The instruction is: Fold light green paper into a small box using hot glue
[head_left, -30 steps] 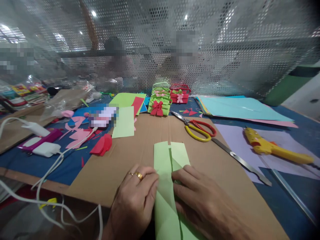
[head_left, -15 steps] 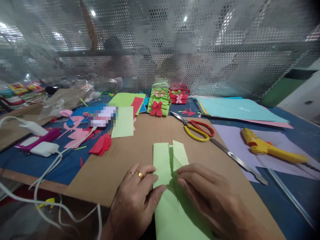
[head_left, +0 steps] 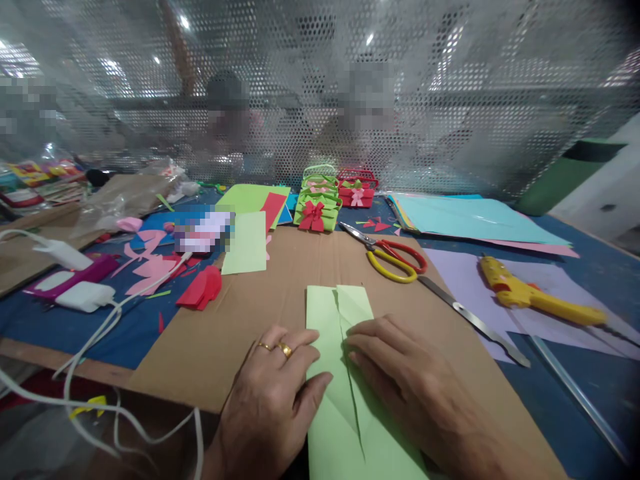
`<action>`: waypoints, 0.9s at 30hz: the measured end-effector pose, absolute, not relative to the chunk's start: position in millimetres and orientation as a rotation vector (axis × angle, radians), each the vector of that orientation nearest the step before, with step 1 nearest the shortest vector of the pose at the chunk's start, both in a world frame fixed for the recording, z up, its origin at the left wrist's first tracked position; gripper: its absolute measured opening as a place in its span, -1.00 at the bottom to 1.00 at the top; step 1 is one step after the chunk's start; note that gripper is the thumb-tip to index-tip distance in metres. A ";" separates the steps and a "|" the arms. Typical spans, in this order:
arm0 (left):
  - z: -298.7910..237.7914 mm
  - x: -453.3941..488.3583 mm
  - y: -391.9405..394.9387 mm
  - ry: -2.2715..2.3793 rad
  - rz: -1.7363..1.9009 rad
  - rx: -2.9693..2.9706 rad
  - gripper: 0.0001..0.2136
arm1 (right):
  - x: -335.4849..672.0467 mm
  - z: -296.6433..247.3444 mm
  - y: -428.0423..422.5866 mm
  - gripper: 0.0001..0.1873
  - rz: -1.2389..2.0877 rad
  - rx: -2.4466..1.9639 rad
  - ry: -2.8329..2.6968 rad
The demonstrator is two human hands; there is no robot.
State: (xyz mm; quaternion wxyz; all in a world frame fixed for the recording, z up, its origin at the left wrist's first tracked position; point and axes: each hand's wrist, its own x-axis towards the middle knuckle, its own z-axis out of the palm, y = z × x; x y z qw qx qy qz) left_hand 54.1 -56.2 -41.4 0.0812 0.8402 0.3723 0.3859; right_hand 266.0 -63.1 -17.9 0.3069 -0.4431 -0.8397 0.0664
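Pale-green paper (head_left: pixel 327 413): smooth, creased, folded lengthwise into a narrow oblong, two flaps meeting along an uneven central seam; located on brown cardboard (head_left: pixel 277 293), flat and matte. Scissors (head_left: pixel 371 243): metal blades, looped red and yellow handles, beyond the paper, rightward. Left hand (head_left: pixel 273 390): palm down, fingers bent, thumb spread, resting on the left flap. Right hand (head_left: pixel 400 370): slanting inward, fingers close together, tips laid beside the seam.

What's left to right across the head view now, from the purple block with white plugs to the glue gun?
Purple block → red paper pieces → left hand → light-green folded paper → right hand → yellow glue gun.
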 end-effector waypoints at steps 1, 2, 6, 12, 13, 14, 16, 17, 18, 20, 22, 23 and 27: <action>-40.6 54.3 -56.0 1.111 1.142 2.523 -0.92 | 266.1 -17.5 -63.1 -0.80 0.175 -1.170 -2.227; -40.0 54.5 -55.8 1.107 1.133 2.535 -0.90 | 266.1 -17.1 -63.1 -0.79 0.177 -1.170 -2.230; -39.3 54.8 -55.7 1.097 1.120 2.564 -0.84 | 265.8 -16.8 -63.0 -0.79 0.208 -1.200 -2.237; -41.6 54.0 -55.9 1.112 1.082 2.611 -0.78 | 265.0 -17.5 -62.8 -0.77 0.209 -1.199 -2.249; -41.9 53.8 -55.7 1.116 1.078 2.618 -0.78 | 264.9 -17.6 -62.6 -0.77 0.204 -1.194 -2.249; -42.1 53.6 -55.6 1.120 1.072 2.624 -0.78 | 264.8 -17.8 -62.4 -0.77 0.202 -1.194 -2.249; -42.2 53.6 -55.4 1.127 1.064 2.634 -0.78 | 264.7 -18.1 -62.1 -0.77 0.209 -1.195 -2.247; -42.1 53.7 -55.4 1.132 1.061 2.638 -0.79 | 264.7 -18.2 -62.1 -0.77 0.212 -1.197 -2.246; -41.9 54.0 -55.3 1.134 1.065 2.644 -0.79 | 264.6 -18.2 -62.2 -0.77 0.215 -1.197 -2.247; -41.4 54.8 -55.1 1.139 1.076 2.654 -0.79 | 264.5 -17.7 -62.6 -0.76 0.202 -1.184 -2.242; -40.7 55.3 -55.1 1.139 1.081 2.654 -0.79 | 264.3 -16.7 -63.1 -0.75 0.184 -1.176 -2.240; -40.5 55.3 -55.1 1.137 1.082 2.648 -0.79 | 264.2 -16.2 -63.3 -0.75 0.177 -1.177 -2.241; -41.0 53.5 -55.8 1.129 1.047 2.638 -0.77 | 264.0 -14.4 -63.3 -0.76 0.200 -1.196 -2.253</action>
